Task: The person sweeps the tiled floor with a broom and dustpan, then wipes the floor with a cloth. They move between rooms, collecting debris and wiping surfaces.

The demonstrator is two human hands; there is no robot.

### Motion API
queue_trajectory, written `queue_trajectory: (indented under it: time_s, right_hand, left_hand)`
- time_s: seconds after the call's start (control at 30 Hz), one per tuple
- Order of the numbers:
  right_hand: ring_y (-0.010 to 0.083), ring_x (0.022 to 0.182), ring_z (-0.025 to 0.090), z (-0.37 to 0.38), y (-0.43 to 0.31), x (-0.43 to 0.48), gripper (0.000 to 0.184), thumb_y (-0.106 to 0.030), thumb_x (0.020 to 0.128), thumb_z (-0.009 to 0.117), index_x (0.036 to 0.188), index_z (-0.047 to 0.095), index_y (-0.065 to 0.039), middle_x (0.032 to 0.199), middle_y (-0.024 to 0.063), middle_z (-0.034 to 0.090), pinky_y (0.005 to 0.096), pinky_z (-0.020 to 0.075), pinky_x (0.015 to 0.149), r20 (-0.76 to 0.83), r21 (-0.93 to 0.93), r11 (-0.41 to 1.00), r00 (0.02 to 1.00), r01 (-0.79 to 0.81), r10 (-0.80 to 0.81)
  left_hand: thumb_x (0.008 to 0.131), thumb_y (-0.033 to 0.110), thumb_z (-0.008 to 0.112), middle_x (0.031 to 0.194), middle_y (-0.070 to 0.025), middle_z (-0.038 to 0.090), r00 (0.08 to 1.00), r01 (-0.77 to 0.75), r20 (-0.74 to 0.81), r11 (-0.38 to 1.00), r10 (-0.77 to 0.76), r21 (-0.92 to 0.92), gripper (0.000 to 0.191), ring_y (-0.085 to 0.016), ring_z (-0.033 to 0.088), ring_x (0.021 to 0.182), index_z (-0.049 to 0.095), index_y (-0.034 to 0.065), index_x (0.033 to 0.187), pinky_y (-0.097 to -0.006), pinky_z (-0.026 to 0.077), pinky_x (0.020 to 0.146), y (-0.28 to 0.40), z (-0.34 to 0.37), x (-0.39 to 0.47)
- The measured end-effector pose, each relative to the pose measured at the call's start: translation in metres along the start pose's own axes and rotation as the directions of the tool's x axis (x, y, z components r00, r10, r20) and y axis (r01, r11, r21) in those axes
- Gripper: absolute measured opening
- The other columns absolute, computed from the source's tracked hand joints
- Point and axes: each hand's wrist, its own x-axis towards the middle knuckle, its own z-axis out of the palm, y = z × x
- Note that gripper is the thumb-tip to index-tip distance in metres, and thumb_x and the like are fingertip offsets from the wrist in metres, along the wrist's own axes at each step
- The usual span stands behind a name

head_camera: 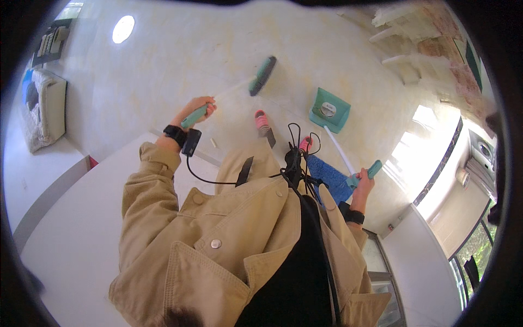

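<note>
My left hand is closed around the green grip of a broom. Its pale pole runs blurred up to a green broom head with dark bristles, low over or on the floor; contact cannot be told. In my right hand is the green grip of a long-handled dustpan. The dustpan's white pole slants down to the green pan, which lies ahead of my right foot, to the right of the broom head and apart from it.
Pink shoes stand on the pale floor, a blue mat beside the right one. Black cables hang before me. A white wall is at left, a wrapped sofa-like seat beyond, stair-like steps at upper right.
</note>
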Motion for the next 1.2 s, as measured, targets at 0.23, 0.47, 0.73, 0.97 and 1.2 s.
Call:
queue_trajectory:
  time_s: [0.23,0.47,0.73,0.97,1.2]
  right_hand:
    - [0.0147,0.052,0.049,-0.008,0.007,0.011,0.013,-0.011,0.079,0.059,0.076,0.048,-0.005,0.061,0.0032,0.046,0.038,0.0513,0.05,0.006,-0.021,1.0,1.0,0.014,-0.014]
    - [0.0189,0.051,0.05,-0.003,0.003,0.005,0.012,-0.009,0.078,0.057,0.072,0.048,-0.003,0.06,0.0046,0.046,0.0404,0.0514,0.05,-0.018,0.059,0.998,1.0,0.013,-0.012]
    - [0.0144,0.055,0.049,0.016,-0.011,-0.024,0.014,-0.008,0.08,0.057,0.071,0.046,-0.006,0.062,0.0018,0.044,0.0445,0.0535,0.055,-0.114,0.143,0.988,0.993,0.058,-0.042]
    - [0.0157,0.051,0.049,0.028,-0.017,-0.033,0.011,-0.008,0.081,0.057,0.078,0.048,-0.003,0.061,0.0043,0.046,0.0366,0.0516,0.052,-0.115,-0.011,0.989,0.983,0.145,-0.145]
    - [0.0179,0.048,0.05,0.038,-0.03,-0.03,0.013,-0.011,0.079,0.058,0.073,0.049,-0.003,0.06,0.0052,0.048,0.0353,0.0498,0.048,-0.129,-0.09,0.984,0.978,0.155,-0.166]
  left_hand:
    - [0.086,0.009,0.052,0.065,-0.0028,0.048,0.976,-0.217,-0.005,0.969,0.219,0.116,0.019,-0.006,0.043,0.048,0.046,0.0019,0.102,-0.0176,0.04,0.039,-0.028,0.033,0.019]
    - [0.085,0.005,0.05,0.071,-0.0029,0.047,0.975,-0.172,0.178,0.96,0.134,0.222,0.06,-0.005,0.039,0.05,0.025,0.0159,0.138,-0.0179,0.039,0.041,-0.13,0.008,0.034]
    - [0.086,0.006,0.047,0.073,-0.002,0.045,0.9,-0.042,0.375,0.811,-0.223,0.583,0.041,-0.005,0.04,0.051,0.037,0.0103,0.126,-0.0167,0.039,0.041,-0.182,-0.021,0.102]
    - [0.087,0.004,0.047,0.076,-0.0061,0.045,0.916,0.169,0.345,0.977,-0.203,0.128,0.02,-0.006,0.043,0.054,0.043,0.0028,0.107,-0.0173,0.041,0.042,-0.122,-0.035,0.086]
    - [0.083,0.002,0.049,0.069,-0.0047,0.047,0.993,0.005,0.117,0.996,-0.015,0.086,0.01,-0.007,0.045,0.05,0.042,0.0065,0.089,-0.02,0.04,0.039,0.036,-0.037,-0.003]
